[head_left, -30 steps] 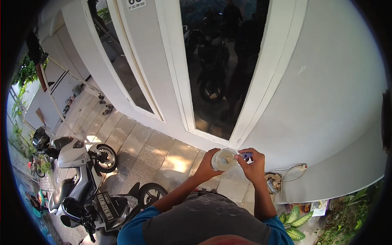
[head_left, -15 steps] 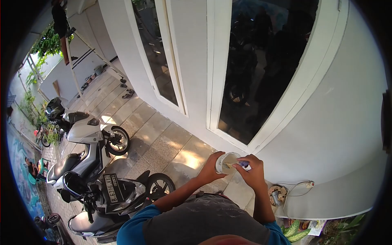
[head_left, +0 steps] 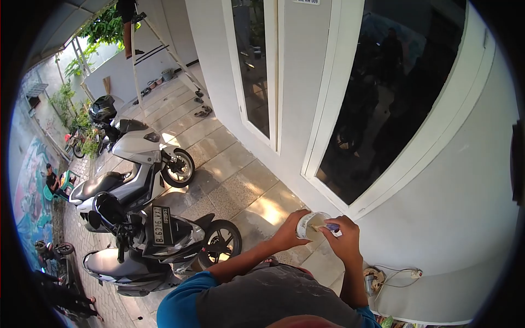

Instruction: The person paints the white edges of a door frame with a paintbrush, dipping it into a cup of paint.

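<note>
I'm standing in a paved outdoor yard beside a white-walled building, a home by the look of it, though I can't be sure. Stone tiles (head_left: 240,188) run along the foot of the wall (head_left: 448,224), which has tall dark glass panes (head_left: 394,109) in white frames. A silver scooter (head_left: 136,148) and a dark motorbike (head_left: 183,232) with a number plate (head_left: 162,226) are parked at centre left. Sandals (head_left: 203,111) lie by the wall, and a broom (head_left: 106,85) leans farther back. Leafy branches (head_left: 104,28) hang at upper left; a painted mural (head_left: 34,188) covers the wall at far left, near a seated person (head_left: 52,179).
</note>
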Available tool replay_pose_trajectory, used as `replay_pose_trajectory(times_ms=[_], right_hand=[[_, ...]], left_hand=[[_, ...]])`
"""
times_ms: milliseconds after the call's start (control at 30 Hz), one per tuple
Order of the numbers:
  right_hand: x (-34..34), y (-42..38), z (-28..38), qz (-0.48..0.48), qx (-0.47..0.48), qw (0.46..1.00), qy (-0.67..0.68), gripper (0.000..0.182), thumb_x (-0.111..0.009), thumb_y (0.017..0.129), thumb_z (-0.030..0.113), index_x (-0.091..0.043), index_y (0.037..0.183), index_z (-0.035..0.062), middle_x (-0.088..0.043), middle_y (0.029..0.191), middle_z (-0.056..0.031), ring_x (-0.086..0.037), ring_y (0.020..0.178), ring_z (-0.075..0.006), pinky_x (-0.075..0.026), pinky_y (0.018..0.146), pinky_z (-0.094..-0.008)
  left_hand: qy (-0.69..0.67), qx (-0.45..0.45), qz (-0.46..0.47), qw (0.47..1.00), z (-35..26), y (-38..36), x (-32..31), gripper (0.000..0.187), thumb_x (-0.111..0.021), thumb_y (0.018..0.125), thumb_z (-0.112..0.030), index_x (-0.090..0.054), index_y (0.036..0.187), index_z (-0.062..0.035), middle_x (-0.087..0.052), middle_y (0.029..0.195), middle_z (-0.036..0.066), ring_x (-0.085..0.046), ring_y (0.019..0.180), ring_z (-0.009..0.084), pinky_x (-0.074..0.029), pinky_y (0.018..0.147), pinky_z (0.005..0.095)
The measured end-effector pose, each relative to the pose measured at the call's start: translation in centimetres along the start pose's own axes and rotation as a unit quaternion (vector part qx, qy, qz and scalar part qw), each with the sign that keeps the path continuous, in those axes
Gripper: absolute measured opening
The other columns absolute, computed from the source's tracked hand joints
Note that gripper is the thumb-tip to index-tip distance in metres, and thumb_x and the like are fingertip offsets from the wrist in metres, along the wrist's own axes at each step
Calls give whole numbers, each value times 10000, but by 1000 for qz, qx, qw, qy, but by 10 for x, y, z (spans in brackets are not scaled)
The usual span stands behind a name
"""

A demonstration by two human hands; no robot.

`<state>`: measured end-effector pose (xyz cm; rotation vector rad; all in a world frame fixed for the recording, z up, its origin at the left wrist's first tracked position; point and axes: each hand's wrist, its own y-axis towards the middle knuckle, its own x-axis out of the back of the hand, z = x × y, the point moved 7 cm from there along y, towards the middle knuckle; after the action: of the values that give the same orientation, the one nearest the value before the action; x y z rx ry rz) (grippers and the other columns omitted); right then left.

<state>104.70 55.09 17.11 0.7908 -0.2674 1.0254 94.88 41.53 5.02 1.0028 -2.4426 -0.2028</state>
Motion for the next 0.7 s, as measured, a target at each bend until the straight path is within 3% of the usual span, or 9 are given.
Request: replay_pose_trajectory(times_ms=[267, 367, 700], right_hand=[[35, -12, -4, 71, 41, 996, -39, 260, -864, 713, 177, -728, 899, 57, -689, 764, -98, -643, 671, -272, -511, 641, -372], [52, -23, -9, 75, 67, 994, -30, 257, -864, 714, 173, -727, 898, 57, -682, 760, -98, -641, 665, -268, -509, 614, -364], [104, -63, -31, 76, 67, 995, 0, 244, -860, 721, 139, -709, 890, 51, -658, 755, -92, -623, 649, -248, -497, 574, -341]], left_hand=[[3, 4, -45, 999, -24, -5, -42, 902, -903, 635, -161, -433, 1399, -62, -486, 1388, 177, -453, 1315, 370, -369, 1114, 439], [2, -2, -57, 998, -36, -8, -64, 908, -909, 630, -174, -428, 1391, -51, -490, 1350, 167, -487, 1272, 336, -395, 1081, 417], [17, 0, -86, 996, -67, -24, -124, 878, -915, 636, -200, -459, 1372, -55, -516, 1332, 161, -490, 1270, 341, -392, 1087, 419]])
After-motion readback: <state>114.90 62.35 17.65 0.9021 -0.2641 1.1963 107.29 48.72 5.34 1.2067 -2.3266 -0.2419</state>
